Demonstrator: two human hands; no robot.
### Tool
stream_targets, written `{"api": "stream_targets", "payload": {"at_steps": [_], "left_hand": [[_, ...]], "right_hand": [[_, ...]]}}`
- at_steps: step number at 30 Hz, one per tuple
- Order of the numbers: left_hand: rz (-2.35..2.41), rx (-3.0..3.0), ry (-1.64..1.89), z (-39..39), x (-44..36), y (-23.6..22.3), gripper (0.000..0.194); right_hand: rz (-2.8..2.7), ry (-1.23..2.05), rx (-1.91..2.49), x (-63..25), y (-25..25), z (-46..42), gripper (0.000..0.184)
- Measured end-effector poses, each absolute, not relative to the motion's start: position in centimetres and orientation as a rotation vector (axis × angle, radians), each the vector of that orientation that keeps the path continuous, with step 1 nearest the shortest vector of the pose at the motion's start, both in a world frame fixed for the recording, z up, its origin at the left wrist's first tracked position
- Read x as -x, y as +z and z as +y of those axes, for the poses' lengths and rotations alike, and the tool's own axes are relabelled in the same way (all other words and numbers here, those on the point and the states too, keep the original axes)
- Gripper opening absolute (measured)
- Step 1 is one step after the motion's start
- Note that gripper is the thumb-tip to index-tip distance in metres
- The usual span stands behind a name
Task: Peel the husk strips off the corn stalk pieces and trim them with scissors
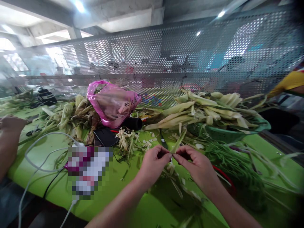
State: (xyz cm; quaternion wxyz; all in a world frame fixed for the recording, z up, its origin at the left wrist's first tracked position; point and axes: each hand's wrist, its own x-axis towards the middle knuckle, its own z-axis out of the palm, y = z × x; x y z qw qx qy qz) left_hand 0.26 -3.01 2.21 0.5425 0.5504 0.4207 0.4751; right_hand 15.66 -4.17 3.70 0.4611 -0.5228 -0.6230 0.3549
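My left hand (154, 160) and my right hand (196, 163) meet over the green table (128, 202), fingertips pinched together. Between them they hold a narrow pale green leaf strip (178, 141) that stands up and leans to the right. Trimmed leaf scraps (177, 186) lie on the table under both hands. Just past my hands, a green basket (220, 133) holds a heap of pale husk-like leaves (206, 109).
A pink plastic bag (112, 103) sits behind a black cylinder (134, 123) and a dark flat case (105, 136). White cables (39, 152) loop at left, where another person's arm (8, 136) rests. A perforated metal screen (166, 57) backs the table. Yellow sleeve (288, 82) at right.
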Motion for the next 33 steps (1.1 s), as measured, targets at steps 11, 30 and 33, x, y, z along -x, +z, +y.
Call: {"api": "stream_targets", "payload": {"at_steps": [11, 30, 33], "left_hand": [[0.883, -1.109, 1.212, -3.1, -0.8, 1.9, 0.023], [0.850, -0.819, 1.274, -3.5, -0.7, 2.8, 0.023], [0.847, -0.808, 1.254, -3.5, -0.7, 2.7, 0.024]], "right_hand": [[-1.145, 1.183, 1.143, -14.7, 3.9, -4.6, 0.019], [-1.475, 0.847, 1.268, -14.5, 3.4, -4.7, 0.023], [-1.517, 0.713, 1.296, -14.6, 3.0, -4.7, 0.019]]}}
